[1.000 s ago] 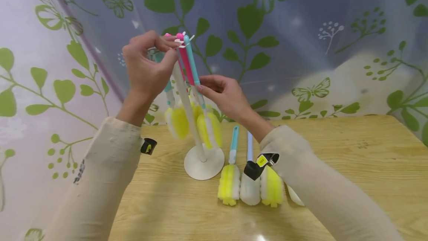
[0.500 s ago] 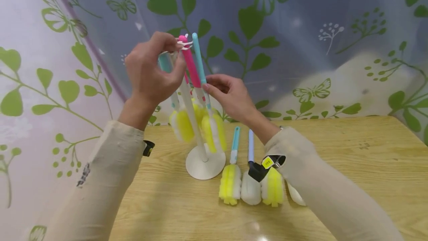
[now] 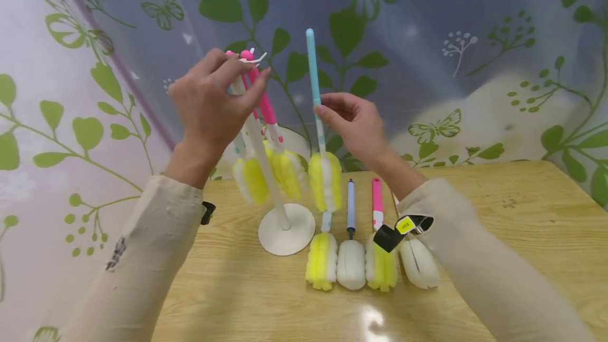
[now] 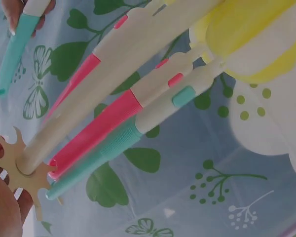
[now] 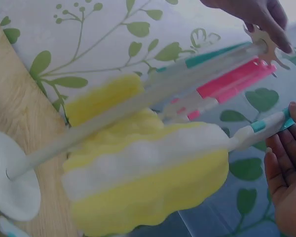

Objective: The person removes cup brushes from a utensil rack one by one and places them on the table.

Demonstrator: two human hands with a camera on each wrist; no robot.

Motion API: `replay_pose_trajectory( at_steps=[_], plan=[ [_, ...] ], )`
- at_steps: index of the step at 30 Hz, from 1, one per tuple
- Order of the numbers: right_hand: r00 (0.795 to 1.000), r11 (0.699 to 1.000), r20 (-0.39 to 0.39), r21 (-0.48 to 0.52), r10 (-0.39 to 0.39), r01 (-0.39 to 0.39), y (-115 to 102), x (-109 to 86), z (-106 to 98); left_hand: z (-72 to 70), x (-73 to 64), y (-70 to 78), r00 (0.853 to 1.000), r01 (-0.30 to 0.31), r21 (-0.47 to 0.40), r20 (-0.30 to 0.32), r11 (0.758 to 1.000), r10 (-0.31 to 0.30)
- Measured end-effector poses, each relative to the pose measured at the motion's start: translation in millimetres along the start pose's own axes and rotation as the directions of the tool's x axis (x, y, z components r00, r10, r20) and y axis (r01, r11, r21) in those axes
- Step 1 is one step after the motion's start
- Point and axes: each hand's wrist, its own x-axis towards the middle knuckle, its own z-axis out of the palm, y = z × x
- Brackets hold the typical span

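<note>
My left hand [image 3: 211,94] holds the hooked top disc [image 4: 15,170] of a white upright stand [image 3: 263,162], fingers around its rim. On the stand hang pink-handled sponge brushes [image 4: 101,131] and a teal-handled one [image 4: 111,148], their yellow and white heads downward. Right of the stand, my right hand [image 3: 358,125] pinches another teal-handled sponge brush [image 3: 312,65] between thumb and fingers at the lower handle. That brush is upright, apart from the hooks, its yellow and white sponge head [image 5: 148,177] hanging above the table. In the head view my left hand covers part of the disc.
The stand's round white base [image 3: 285,241] rests on a wooden table [image 3: 475,289]. Right of it lie several brushes in a row: a yellow-white sponge [image 3: 322,262], a white one with lilac handle [image 3: 351,265], a pink-handled brush [image 3: 377,194], and another white sponge [image 3: 420,265].
The teal-handled brush has come away from the stand's hooks, moving right and slightly up in my right hand. My left hand keeps hold of the stand's top.
</note>
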Motion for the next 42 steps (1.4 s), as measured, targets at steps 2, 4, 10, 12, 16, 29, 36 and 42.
replay_pose_trajectory(
  at_steps=[2, 4, 10, 12, 16, 29, 36, 42],
  plan=[
    [1.000, 1.000, -0.029, -0.004, 0.006, -0.006, 1.0, -1.7, -11.9, -1.5, 0.5, 1.1, 0.999, 0.031, 0.025, 0.018, 0.999, -0.032],
    [0.998, 1.000, -0.054, -0.008, 0.015, -0.015, 2.9, -3.3, -24.5, -3.8, 1.6, 1.8, 0.997, 0.067, 0.052, 0.037, 0.996, -0.069],
    [0.993, 0.997, -0.112, -0.060, 0.036, -0.043, 14.6, -8.7, -63.5, -6.1, 2.1, 2.8, 0.989, 0.136, 0.103, 0.040, 0.985, -0.141],
    [0.988, 0.993, -0.142, -0.094, 0.056, -0.070, 18.4, -11.4, -77.6, -4.7, 1.6, 3.2, 0.989, 0.140, 0.116, 0.022, 0.983, -0.144],
    [0.976, 0.979, -0.196, -0.156, 0.100, -0.132, 25.4, -19.2, -104.1, -2.8, 3.3, 4.8, 0.992, 0.127, 0.167, 0.001, 0.978, -0.129],
    [0.900, 0.861, -0.304, -0.310, 0.312, -0.404, 59.3, -63.2, -167.2, 3.7, 9.0, 8.7, 0.992, 0.119, 0.206, 0.010, 0.971, -0.123],
    [0.876, 0.792, -0.252, -0.376, 0.411, -0.481, 73.8, -81.7, -185.1, 10.4, 4.2, 5.3, 0.991, 0.112, 0.109, -0.091, 0.988, -0.102],
    [0.838, 0.726, -0.198, -0.424, 0.509, -0.541, 89.9, -97.2, -193.7, 14.0, 0.5, 4.4, 0.989, 0.102, 0.045, -0.116, 0.994, -0.096]
  ],
)
